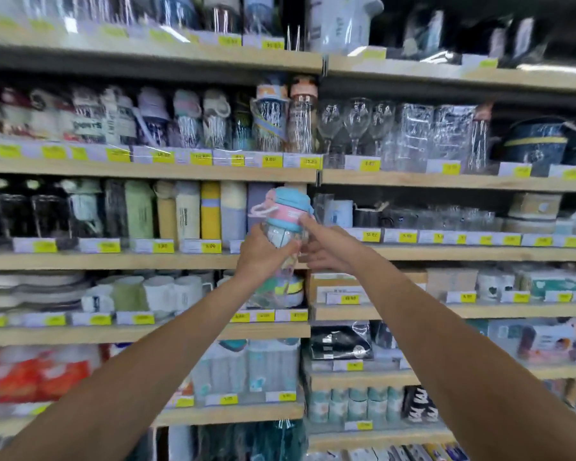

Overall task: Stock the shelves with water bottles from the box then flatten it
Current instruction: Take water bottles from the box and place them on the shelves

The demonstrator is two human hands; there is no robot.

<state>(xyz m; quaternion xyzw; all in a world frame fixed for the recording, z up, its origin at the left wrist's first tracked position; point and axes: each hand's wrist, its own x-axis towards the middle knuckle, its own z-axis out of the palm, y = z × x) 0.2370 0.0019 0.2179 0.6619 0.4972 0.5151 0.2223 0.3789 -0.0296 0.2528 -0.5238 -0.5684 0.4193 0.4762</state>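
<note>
Both hands are up at arm's length, holding one water bottle (281, 233) before the shelves.

The left hand (263, 252) wraps the clear body from the left, fingers curled round it; the right hand (323, 249) grips from the right, with one digit raised against the collar under the blue-and-pink lid (288, 202). The bottle is upright and in the air, in front of the wooden edge of the middle shelf (113, 261). Below the hands, on the next shelf down, a wrapped bottle (280, 291) is partly hidden by the left wrist, with mugs (160, 291) to its left. Just behind the lid stands a row of tall flasks (210, 211). Yellow price tags (210, 247) line every edge. Higher up are more wrapped bottles and wine glasses (356, 124), all blurred.
</note>
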